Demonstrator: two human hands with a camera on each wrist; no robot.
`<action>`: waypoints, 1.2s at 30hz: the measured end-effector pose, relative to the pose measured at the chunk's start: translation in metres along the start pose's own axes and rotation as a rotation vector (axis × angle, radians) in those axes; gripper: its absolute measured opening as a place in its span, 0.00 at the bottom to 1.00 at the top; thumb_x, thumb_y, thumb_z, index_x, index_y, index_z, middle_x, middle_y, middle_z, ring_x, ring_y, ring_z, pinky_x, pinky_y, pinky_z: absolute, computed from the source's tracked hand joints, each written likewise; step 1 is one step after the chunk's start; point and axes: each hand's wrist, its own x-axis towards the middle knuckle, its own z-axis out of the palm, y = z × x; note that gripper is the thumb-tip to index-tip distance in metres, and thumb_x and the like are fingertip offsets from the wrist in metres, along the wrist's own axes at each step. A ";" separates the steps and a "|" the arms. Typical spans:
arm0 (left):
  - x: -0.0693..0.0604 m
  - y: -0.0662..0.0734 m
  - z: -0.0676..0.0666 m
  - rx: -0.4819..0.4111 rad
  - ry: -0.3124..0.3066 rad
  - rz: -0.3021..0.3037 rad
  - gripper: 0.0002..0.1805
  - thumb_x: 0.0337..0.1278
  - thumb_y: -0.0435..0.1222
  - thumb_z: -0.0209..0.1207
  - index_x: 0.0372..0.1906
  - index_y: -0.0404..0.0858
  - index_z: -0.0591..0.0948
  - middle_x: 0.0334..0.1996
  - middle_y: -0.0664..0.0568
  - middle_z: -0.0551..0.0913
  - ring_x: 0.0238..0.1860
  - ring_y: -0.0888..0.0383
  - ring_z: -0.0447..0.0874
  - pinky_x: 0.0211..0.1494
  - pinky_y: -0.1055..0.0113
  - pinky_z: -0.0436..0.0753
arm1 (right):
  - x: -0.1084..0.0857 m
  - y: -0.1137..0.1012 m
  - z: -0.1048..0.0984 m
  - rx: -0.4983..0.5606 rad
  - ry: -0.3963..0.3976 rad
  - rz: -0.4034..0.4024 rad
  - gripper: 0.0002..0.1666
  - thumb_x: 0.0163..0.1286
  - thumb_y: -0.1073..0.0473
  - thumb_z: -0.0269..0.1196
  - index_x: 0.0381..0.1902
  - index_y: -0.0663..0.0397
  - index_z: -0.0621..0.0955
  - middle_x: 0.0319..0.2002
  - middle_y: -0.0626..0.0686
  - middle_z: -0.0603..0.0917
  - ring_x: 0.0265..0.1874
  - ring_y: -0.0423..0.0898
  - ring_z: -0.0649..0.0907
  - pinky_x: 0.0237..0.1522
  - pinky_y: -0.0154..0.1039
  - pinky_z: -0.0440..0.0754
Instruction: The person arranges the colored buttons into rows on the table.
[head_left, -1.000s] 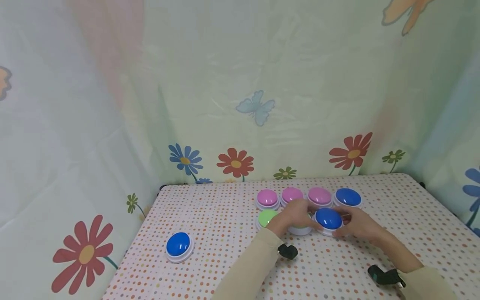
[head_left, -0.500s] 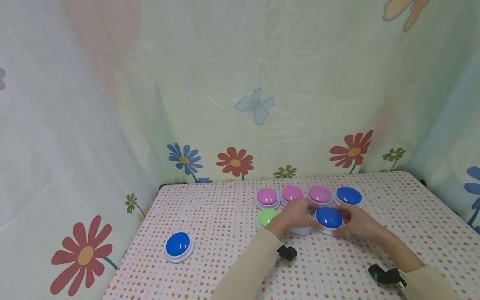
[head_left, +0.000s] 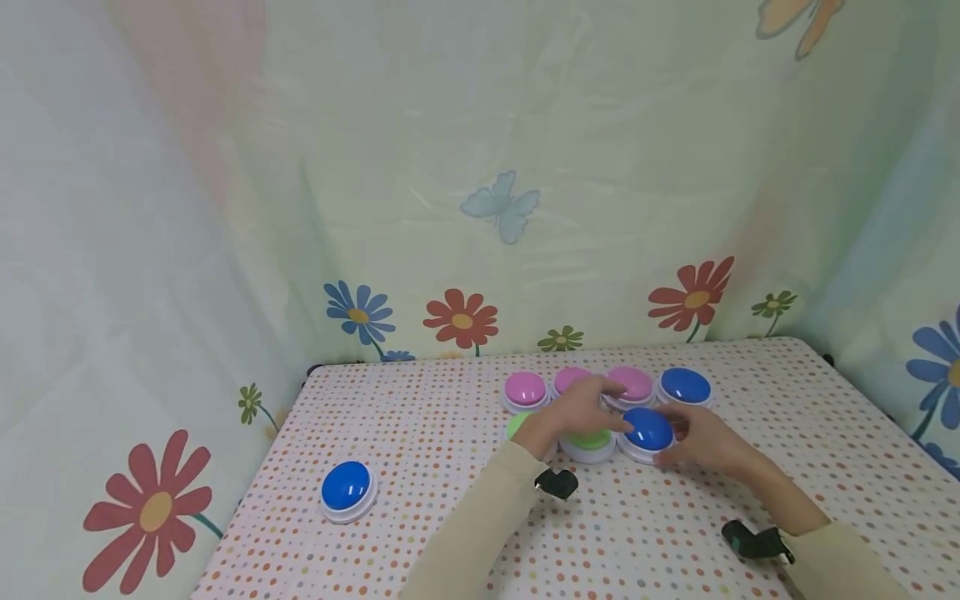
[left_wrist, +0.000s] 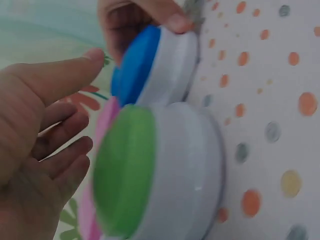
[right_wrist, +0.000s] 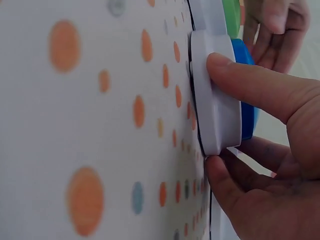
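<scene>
My right hand (head_left: 701, 437) grips the white base of a blue dome push button (head_left: 648, 429); in the right wrist view the thumb and fingers (right_wrist: 225, 187) span its rim. The button stands on the table beside a green push button (head_left: 588, 442). My left hand (head_left: 581, 407) hovers over that green one, holding nothing, its thumb and fingers apart in the left wrist view. Another green push button (head_left: 516, 423) is partly hidden behind the left wrist. Behind them stand pink push buttons (head_left: 525, 388) in a row, ending in a blue push button (head_left: 686, 385) at the right.
A lone blue push button (head_left: 346, 486) sits at the left of the table (head_left: 420, 533), which has a dotted cover. A flowered curtain (head_left: 405, 208) closes off the back and sides. Dark wrist cameras (head_left: 753, 540) stick out from both wrists.
The left hand has come away from the front blue button and shifted slightly up and left. The right hand stays on that button. The head view has turned a little.
</scene>
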 end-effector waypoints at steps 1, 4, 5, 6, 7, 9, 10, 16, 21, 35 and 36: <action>-0.002 -0.001 -0.006 -0.011 0.011 0.021 0.34 0.52 0.45 0.71 0.65 0.43 0.75 0.60 0.60 0.76 0.60 0.65 0.72 0.58 0.72 0.73 | 0.001 -0.002 0.000 -0.002 -0.006 0.007 0.54 0.47 0.51 0.79 0.65 0.70 0.67 0.57 0.74 0.72 0.53 0.69 0.73 0.49 0.61 0.77; -0.010 -0.002 -0.024 -0.038 0.032 0.060 0.33 0.53 0.44 0.70 0.65 0.42 0.75 0.60 0.58 0.77 0.59 0.64 0.73 0.57 0.73 0.73 | 0.000 -0.008 -0.004 -0.027 -0.017 0.020 0.55 0.47 0.50 0.79 0.66 0.70 0.66 0.58 0.74 0.71 0.53 0.69 0.73 0.48 0.60 0.78; -0.013 -0.003 -0.030 -0.033 0.036 0.068 0.33 0.54 0.45 0.69 0.65 0.42 0.75 0.60 0.58 0.77 0.58 0.65 0.73 0.57 0.73 0.73 | -0.001 -0.012 -0.007 -0.037 -0.016 0.015 0.55 0.47 0.50 0.79 0.66 0.70 0.66 0.58 0.75 0.71 0.53 0.69 0.73 0.47 0.60 0.78; -0.016 -0.003 -0.036 -0.032 0.040 0.072 0.32 0.54 0.44 0.69 0.65 0.42 0.75 0.59 0.58 0.77 0.58 0.64 0.74 0.56 0.72 0.74 | -0.002 -0.016 -0.010 -0.042 -0.013 0.011 0.55 0.48 0.50 0.79 0.66 0.71 0.66 0.59 0.75 0.70 0.53 0.70 0.72 0.47 0.61 0.77; -0.021 -0.005 -0.042 -0.036 0.041 0.073 0.32 0.54 0.44 0.69 0.65 0.41 0.75 0.59 0.56 0.78 0.58 0.62 0.74 0.56 0.71 0.75 | -0.003 -0.021 -0.012 -0.051 -0.007 -0.001 0.54 0.48 0.50 0.78 0.66 0.72 0.66 0.59 0.75 0.69 0.54 0.71 0.72 0.47 0.61 0.77; -0.030 -0.009 -0.053 -0.030 0.044 0.076 0.32 0.55 0.43 0.69 0.65 0.41 0.75 0.58 0.54 0.78 0.58 0.60 0.75 0.56 0.70 0.76 | -0.002 -0.032 -0.015 -0.066 0.011 -0.037 0.53 0.50 0.51 0.77 0.66 0.72 0.66 0.60 0.75 0.69 0.55 0.72 0.71 0.48 0.62 0.77; -0.034 -0.011 -0.058 -0.019 0.047 0.082 0.32 0.55 0.43 0.69 0.64 0.40 0.75 0.58 0.54 0.78 0.58 0.60 0.75 0.56 0.70 0.75 | -0.002 -0.039 -0.015 -0.066 0.018 -0.056 0.52 0.51 0.51 0.76 0.66 0.71 0.66 0.60 0.75 0.69 0.56 0.72 0.70 0.49 0.62 0.76; -0.068 -0.030 -0.089 0.009 0.073 0.081 0.31 0.55 0.41 0.69 0.63 0.36 0.75 0.57 0.50 0.79 0.56 0.57 0.77 0.56 0.72 0.75 | 0.012 -0.084 -0.002 -0.038 0.041 -0.186 0.44 0.53 0.53 0.76 0.63 0.67 0.71 0.55 0.69 0.77 0.53 0.67 0.76 0.49 0.59 0.78; -0.105 -0.052 -0.107 0.020 0.108 0.020 0.30 0.56 0.43 0.68 0.63 0.36 0.76 0.56 0.49 0.79 0.56 0.56 0.77 0.57 0.68 0.76 | 0.031 -0.115 0.029 0.028 0.013 -0.287 0.33 0.55 0.59 0.75 0.57 0.65 0.77 0.52 0.64 0.80 0.49 0.60 0.80 0.50 0.53 0.80; -0.215 -0.106 -0.147 0.067 0.176 -0.150 0.25 0.61 0.42 0.64 0.61 0.37 0.78 0.56 0.50 0.79 0.55 0.56 0.76 0.59 0.60 0.75 | 0.065 -0.179 0.118 0.158 -0.208 -0.430 0.23 0.55 0.60 0.75 0.48 0.58 0.82 0.45 0.56 0.83 0.44 0.55 0.81 0.46 0.42 0.80; -0.224 -0.110 -0.148 0.067 0.185 -0.161 0.24 0.61 0.42 0.64 0.60 0.37 0.78 0.56 0.49 0.79 0.55 0.55 0.76 0.59 0.59 0.75 | 0.066 -0.182 0.122 0.157 -0.229 -0.444 0.23 0.56 0.60 0.74 0.48 0.59 0.82 0.45 0.56 0.83 0.44 0.54 0.81 0.46 0.42 0.80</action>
